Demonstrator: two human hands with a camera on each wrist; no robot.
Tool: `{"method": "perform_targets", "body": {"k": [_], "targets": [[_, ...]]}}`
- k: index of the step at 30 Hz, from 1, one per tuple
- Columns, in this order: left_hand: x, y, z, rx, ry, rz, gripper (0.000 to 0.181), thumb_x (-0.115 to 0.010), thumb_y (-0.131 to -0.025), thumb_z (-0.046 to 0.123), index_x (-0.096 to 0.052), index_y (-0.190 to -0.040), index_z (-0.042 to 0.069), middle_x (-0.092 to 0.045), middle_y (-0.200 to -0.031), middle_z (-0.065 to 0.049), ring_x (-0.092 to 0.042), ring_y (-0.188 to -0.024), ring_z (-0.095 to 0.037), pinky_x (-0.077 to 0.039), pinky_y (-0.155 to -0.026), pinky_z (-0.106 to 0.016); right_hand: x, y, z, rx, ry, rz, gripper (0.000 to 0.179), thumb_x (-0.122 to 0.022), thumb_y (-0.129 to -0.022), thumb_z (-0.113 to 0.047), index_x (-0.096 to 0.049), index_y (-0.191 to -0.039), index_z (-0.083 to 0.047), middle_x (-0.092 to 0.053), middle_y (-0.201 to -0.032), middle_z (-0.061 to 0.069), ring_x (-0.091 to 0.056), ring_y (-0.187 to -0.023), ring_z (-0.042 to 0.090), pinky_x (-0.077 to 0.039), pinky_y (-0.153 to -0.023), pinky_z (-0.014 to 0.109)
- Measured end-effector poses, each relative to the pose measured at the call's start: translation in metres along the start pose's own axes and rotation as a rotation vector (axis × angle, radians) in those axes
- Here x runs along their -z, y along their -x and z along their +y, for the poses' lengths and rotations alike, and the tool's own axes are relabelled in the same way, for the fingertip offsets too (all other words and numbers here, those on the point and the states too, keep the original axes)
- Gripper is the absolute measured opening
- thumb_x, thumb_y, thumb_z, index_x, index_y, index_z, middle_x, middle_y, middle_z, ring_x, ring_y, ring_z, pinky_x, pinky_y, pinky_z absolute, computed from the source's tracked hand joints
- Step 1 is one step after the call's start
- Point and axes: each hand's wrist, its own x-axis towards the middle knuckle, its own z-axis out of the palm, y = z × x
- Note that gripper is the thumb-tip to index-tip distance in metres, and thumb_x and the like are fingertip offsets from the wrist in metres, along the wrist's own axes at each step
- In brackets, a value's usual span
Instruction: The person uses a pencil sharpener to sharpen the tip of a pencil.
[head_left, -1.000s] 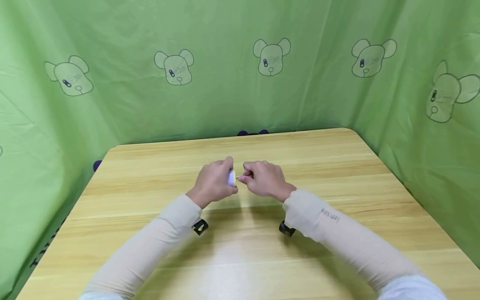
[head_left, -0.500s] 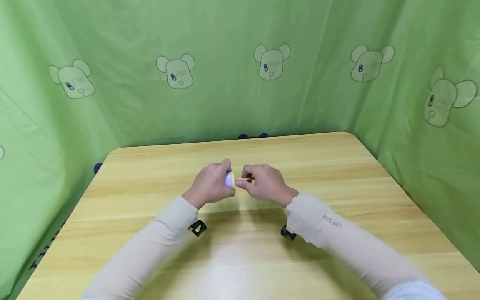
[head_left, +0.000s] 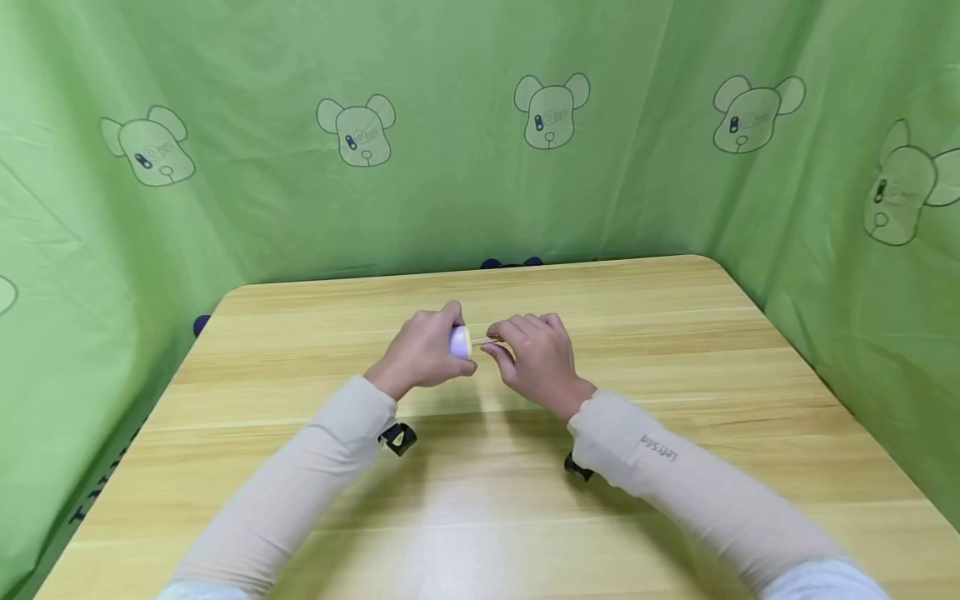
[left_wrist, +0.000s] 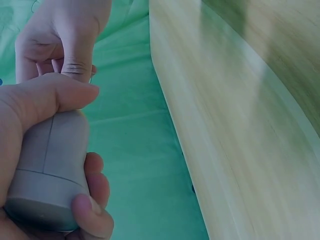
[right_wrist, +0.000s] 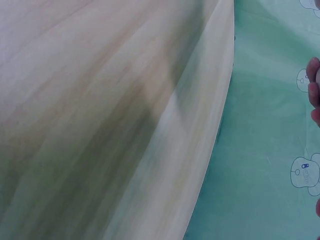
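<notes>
My left hand [head_left: 422, 348] grips a rounded white-lavender container [head_left: 460, 342] with a yellow rim, its rimmed end facing right. In the left wrist view the container [left_wrist: 52, 155] is smooth and waisted, with thin seam lines, and the thumb lies across its upper end. A thin light-brown stick [head_left: 486, 341] spans the gap from the yellow rim to my right hand [head_left: 538, 358]. Thumb and fingertips of the right hand pinch the stick's outer part. Its inner end is hidden at the rim. Both hands are above the table's middle.
A wood-grain table [head_left: 480, 517] with rounded far corners lies below the hands. Green cloth [head_left: 450, 208] printed with bear heads hangs behind and on both sides. Black wrist mounts [head_left: 397, 437] hang under the sleeves.
The right hand has turned, its fingers going from tightly curled to more extended along the stick. More of the stick shows than one second ago. The left hand keeps its grip on the container.
</notes>
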Motion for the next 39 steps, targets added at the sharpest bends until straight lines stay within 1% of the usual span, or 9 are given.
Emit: {"method": "perform_targets", "body": {"k": [10, 15, 21, 23, 27, 30, 33, 37, 39], "targets": [[-0.002, 0.000, -0.001, 0.019, 0.029, -0.024, 0.046, -0.085, -0.069, 0.022, -0.052, -0.098, 0.010, -0.058, -0.082, -0.005, -0.059, -0.070, -0.020, -0.050, -0.056, -0.027, -0.005, 0.005, 0.001, 0.033, -0.028, 0.040, 0.016, -0.078, -0.081, -0.020, -0.067, -0.085, -0.009, -0.068, -0.079, 0.002, -0.063, -0.065, 0.020, -0.040, -0.063, 0.038], [-0.003, 0.003, -0.001, 0.035, 0.040, -0.050, 0.046, -0.085, -0.070, 0.024, -0.052, -0.099, 0.010, -0.058, -0.083, -0.005, -0.059, -0.070, -0.020, -0.050, -0.056, -0.027, -0.007, 0.008, 0.000, 0.063, 0.007, 0.065, 0.015, -0.078, -0.080, -0.018, -0.068, -0.085, -0.009, -0.068, -0.077, 0.003, -0.062, -0.063, 0.022, -0.041, -0.065, 0.041], [0.001, 0.000, 0.001, 0.033, 0.077, -0.064, 0.047, -0.085, -0.069, 0.026, -0.052, -0.098, 0.009, -0.059, -0.083, -0.005, -0.059, -0.071, -0.020, -0.050, -0.057, -0.027, -0.011, 0.009, 0.007, 0.143, 0.047, 0.187, 0.017, -0.069, -0.089, -0.024, -0.069, -0.085, -0.007, -0.068, -0.076, 0.005, -0.061, -0.062, 0.025, -0.041, -0.068, 0.045], [0.003, -0.001, 0.003, 0.035, 0.095, -0.084, 0.046, -0.085, -0.069, 0.027, -0.052, -0.097, 0.009, -0.059, -0.083, -0.005, -0.059, -0.071, -0.020, -0.050, -0.057, -0.027, -0.013, 0.009, 0.010, 0.181, 0.060, 0.234, 0.024, -0.063, -0.094, -0.028, -0.069, -0.085, -0.007, -0.068, -0.076, 0.005, -0.061, -0.061, 0.024, -0.041, -0.068, 0.044], [0.006, -0.002, 0.003, 0.040, 0.123, -0.134, 0.044, -0.084, -0.068, 0.025, -0.053, -0.095, 0.009, -0.059, -0.083, -0.005, -0.059, -0.071, -0.020, -0.050, -0.056, -0.028, -0.015, 0.010, 0.013, 0.234, 0.081, 0.293, 0.029, -0.059, -0.097, -0.031, -0.069, -0.084, -0.007, -0.068, -0.074, 0.004, -0.061, -0.060, 0.023, -0.041, -0.065, 0.041], [0.008, -0.003, 0.004, 0.037, 0.128, -0.160, 0.042, -0.083, -0.068, 0.023, -0.053, -0.094, 0.010, -0.059, -0.083, -0.004, -0.058, -0.071, -0.019, -0.050, -0.057, -0.028, -0.016, 0.011, 0.014, 0.259, 0.092, 0.321, 0.031, -0.059, -0.097, -0.031, -0.069, -0.080, -0.007, -0.066, -0.070, 0.003, -0.059, -0.056, 0.021, -0.040, -0.059, 0.037], [0.008, -0.003, 0.006, 0.024, 0.128, -0.176, 0.040, -0.082, -0.067, 0.021, -0.054, -0.094, 0.010, -0.059, -0.083, -0.004, -0.058, -0.072, -0.019, -0.049, -0.057, -0.028, -0.017, 0.011, 0.015, 0.294, 0.117, 0.355, 0.034, -0.058, -0.098, -0.027, -0.062, -0.070, -0.009, -0.060, -0.062, 0.001, -0.052, -0.047, 0.018, -0.035, -0.048, 0.033], [0.007, -0.002, 0.008, 0.005, 0.120, -0.166, 0.039, -0.081, -0.067, 0.018, -0.054, -0.094, 0.010, -0.059, -0.082, -0.004, -0.058, -0.071, -0.020, -0.049, -0.057, -0.028, -0.017, 0.009, 0.014, 0.322, 0.151, 0.372, 0.038, -0.055, -0.097, -0.021, -0.050, -0.060, -0.012, -0.050, -0.053, -0.001, -0.038, -0.038, 0.014, -0.023, -0.038, 0.028], [0.005, -0.002, 0.009, 0.007, 0.113, -0.149, 0.039, -0.081, -0.067, 0.018, -0.054, -0.093, 0.010, -0.059, -0.081, -0.004, -0.058, -0.071, -0.020, -0.049, -0.056, -0.028, -0.016, 0.008, 0.013, 0.314, 0.151, 0.358, 0.039, -0.054, -0.097, -0.020, -0.049, -0.059, -0.012, -0.047, -0.051, -0.002, -0.034, -0.037, 0.013, -0.020, -0.037, 0.027]]}}
